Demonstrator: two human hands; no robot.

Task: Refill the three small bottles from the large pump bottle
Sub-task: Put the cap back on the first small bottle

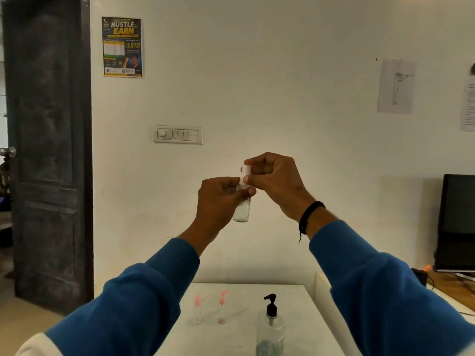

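Well, both hands are raised high above the tabletop [295,304], busy with one small clear bottle [242,210]. The left hand [221,201] is wrapped around the bottle's body, holding it upright, and the right hand [272,178] pinches the white cap [247,170] at its top between thumb and fingers. Whether that cap is being twisted off or screwed back on, I can't tell from where things stand. The bottle looks pale and cloudy in its lower part, but I couldn't say if that is liquid or just light on the plastic.

Down on the tabletop, two more small bottles stand side by side toward the left edge, each with a pink top: the left pink-topped bottle [197,309] looks clear and empty, and the right pink-topped bottle [222,308] shows only a trace of pinkish colour at the bottom. Both tops appear to be in place. The large pump bottle [270,327] with its black pump head stands near the front of the tabletop, right of those two and apart from them, with some liquid low inside.

My reading is that the job is early: at most one small bottle is being dealt with, and the two pink-topped ones look untouched.
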